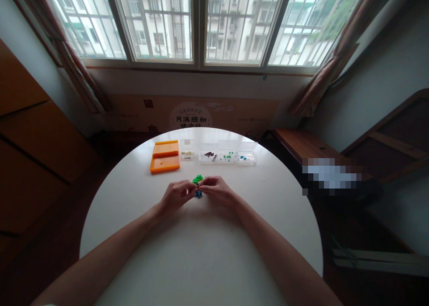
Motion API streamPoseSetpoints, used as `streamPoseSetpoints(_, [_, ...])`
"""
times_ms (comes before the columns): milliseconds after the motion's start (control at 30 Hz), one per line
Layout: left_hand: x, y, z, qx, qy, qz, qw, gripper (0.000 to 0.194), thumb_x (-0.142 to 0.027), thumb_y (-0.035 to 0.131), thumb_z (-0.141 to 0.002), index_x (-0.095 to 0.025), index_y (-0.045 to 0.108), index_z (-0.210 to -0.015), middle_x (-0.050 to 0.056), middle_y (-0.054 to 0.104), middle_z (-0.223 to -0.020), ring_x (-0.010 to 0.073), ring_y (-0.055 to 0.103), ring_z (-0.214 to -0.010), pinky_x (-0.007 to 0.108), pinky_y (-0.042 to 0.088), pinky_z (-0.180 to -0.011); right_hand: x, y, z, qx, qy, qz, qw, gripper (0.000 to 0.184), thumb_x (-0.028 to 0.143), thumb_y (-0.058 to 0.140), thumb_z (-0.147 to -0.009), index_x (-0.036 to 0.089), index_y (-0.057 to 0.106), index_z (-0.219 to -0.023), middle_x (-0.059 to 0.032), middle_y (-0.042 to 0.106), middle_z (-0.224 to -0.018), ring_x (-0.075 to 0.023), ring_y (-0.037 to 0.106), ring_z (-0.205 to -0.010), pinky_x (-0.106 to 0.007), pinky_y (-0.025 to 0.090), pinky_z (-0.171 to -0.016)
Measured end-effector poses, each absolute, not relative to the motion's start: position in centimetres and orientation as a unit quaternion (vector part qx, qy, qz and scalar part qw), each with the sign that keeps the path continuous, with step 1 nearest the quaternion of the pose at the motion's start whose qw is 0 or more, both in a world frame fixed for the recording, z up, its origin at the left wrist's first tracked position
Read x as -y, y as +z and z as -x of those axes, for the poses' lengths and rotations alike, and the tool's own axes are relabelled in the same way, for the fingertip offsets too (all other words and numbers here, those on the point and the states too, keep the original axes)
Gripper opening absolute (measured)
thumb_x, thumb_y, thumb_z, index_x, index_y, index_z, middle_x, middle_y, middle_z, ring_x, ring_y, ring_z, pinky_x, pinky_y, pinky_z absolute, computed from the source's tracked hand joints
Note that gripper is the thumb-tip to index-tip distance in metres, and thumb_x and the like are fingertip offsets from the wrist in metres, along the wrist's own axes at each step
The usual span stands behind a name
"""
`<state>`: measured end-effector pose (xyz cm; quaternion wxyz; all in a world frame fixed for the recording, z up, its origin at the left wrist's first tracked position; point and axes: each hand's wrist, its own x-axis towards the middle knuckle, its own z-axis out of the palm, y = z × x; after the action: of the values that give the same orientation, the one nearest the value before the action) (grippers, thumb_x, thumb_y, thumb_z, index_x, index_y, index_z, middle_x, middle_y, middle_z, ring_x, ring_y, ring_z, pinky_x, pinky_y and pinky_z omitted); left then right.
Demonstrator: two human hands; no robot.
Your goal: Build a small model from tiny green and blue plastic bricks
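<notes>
In the head view, a small green and blue toy (198, 179) is on or just above the white table (201, 257); the left hand (176, 193) pinches it from its left, the right hand (217, 188) from its right, fingertips close together at its middle, though the exact grip is too small to tell. Beyond the toy lie an orange box (165, 164), leftward, and clear boxes (219, 161) of small pieces

Hands (177, 193) and slender forearms (134, 234) are bare; at eight o'clock, a sliver of white sleeve (50, 304) shows.
</notes>
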<state>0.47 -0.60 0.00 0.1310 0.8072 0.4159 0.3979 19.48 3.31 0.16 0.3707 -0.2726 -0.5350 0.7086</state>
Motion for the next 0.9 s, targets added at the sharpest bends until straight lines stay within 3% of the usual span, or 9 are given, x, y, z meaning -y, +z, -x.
streamPoseSetpoints(900, [0.65,0.05,-0.53,-0.420,0.394,-0.807,0.135,0.021,-0.032,0.057,-0.084,-0.015,0.067,-0.079,0.001,0.061,-0.065,0.0067,0.048,-0.051,0.017,0.039,-0.053,-3.16,0.43,-19.60,0.540,0.698,0.291,0.369,0.028,0.031,0.079,-0.059,0.011,0.072,-0.077,-0.0041,0.065,-0.065,-0.0096,0.052,-0.056,-0.023,0.036,-0.053])
